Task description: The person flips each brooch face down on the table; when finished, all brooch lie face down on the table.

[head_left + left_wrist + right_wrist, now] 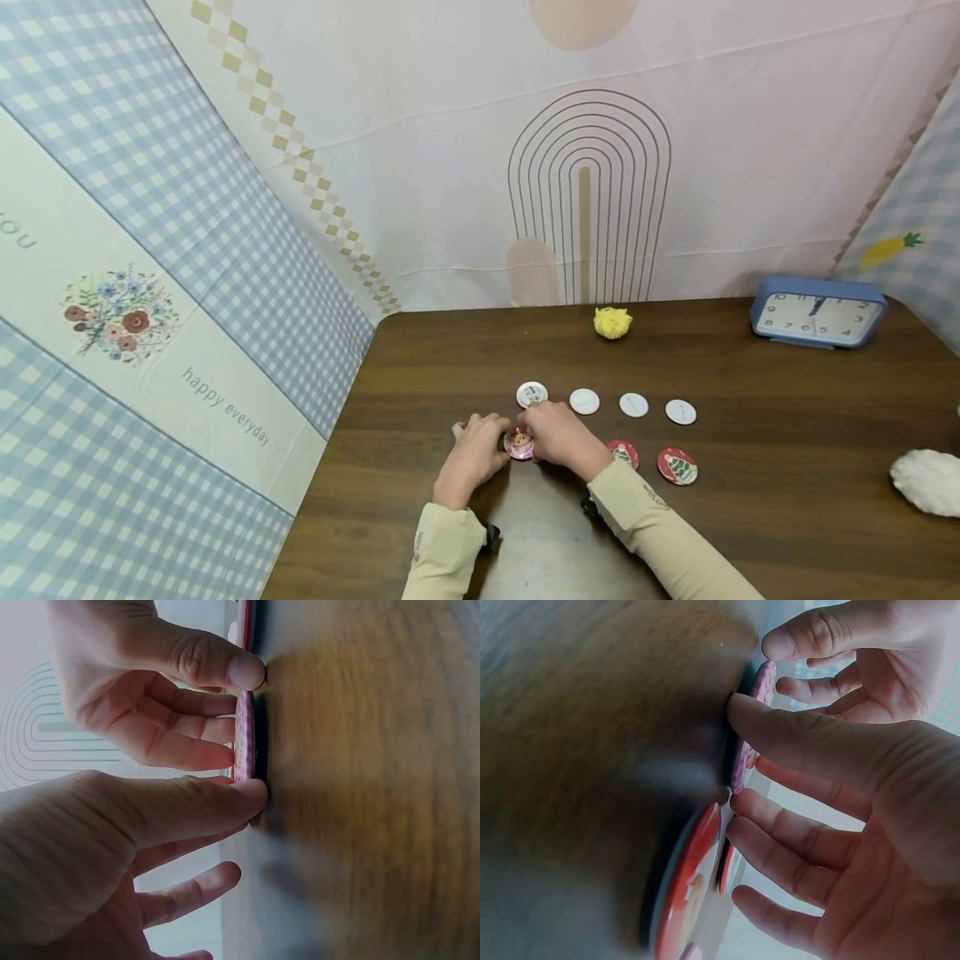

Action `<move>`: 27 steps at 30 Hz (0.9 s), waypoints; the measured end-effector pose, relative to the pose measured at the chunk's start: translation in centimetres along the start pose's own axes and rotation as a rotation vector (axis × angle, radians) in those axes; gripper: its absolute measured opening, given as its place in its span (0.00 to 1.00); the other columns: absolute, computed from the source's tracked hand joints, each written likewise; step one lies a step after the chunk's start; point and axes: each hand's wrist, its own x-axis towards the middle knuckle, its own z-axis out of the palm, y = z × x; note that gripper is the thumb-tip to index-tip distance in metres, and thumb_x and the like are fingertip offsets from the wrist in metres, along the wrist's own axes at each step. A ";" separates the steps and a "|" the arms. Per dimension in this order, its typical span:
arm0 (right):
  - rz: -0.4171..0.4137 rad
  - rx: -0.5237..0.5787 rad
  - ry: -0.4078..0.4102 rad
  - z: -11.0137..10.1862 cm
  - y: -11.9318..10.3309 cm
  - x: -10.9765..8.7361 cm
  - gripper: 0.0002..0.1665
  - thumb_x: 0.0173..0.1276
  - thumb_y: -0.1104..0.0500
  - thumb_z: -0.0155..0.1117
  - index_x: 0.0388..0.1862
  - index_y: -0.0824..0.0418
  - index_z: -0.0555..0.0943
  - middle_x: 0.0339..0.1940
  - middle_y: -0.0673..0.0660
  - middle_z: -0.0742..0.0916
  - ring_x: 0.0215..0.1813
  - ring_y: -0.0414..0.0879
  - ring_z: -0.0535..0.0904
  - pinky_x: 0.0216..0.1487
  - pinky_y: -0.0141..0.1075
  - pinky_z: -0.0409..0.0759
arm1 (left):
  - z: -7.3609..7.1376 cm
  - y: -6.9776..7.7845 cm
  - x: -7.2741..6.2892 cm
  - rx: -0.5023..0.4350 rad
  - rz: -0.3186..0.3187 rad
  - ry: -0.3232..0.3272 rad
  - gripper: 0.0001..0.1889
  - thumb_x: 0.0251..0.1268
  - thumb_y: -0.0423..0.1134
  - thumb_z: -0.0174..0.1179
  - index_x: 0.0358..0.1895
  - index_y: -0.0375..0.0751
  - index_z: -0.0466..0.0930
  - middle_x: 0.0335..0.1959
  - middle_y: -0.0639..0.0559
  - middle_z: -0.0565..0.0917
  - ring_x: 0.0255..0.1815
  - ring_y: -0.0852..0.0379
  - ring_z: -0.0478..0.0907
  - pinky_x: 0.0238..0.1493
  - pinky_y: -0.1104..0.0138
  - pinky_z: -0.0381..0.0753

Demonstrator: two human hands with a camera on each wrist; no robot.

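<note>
A pink round button badge [519, 445] with a cartoon picture lies between the two hands, low over the wooden table. My left hand [477, 450] holds its left edge between thumb and forefinger; the other fingers spread loosely in the left wrist view. From the opposite side, my right hand [561, 435] pinches the badge's right edge. Its thumb crosses the badge's rim [740, 769] in the right wrist view. Beside the right hand are two red badges with tree pictures, one [623, 454] partly covered by the wrist, the other [677, 466] in full view.
Beyond the hands runs a row of white round badges: a printed one [532, 392], then plainer ones [584, 402], [633, 405], [681, 412]. A yellow fluffy ball [612, 322] and a blue clock [819, 312] stand at the back. A white fluffy thing [928, 482] lies far right.
</note>
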 end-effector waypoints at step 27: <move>-0.108 0.070 -0.128 -2.1 0.1 -0.3 0.17 0.56 0.71 0.69 0.16 0.54 0.77 0.15 0.42 0.69 0.21 0.38 0.61 0.25 0.34 0.64 | -1.3 -0.3 -1.1 -0.044 0.027 0.040 0.04 0.57 0.34 0.71 0.30 0.49 0.88 0.30 0.59 0.87 0.35 0.53 0.75 0.50 0.42 0.64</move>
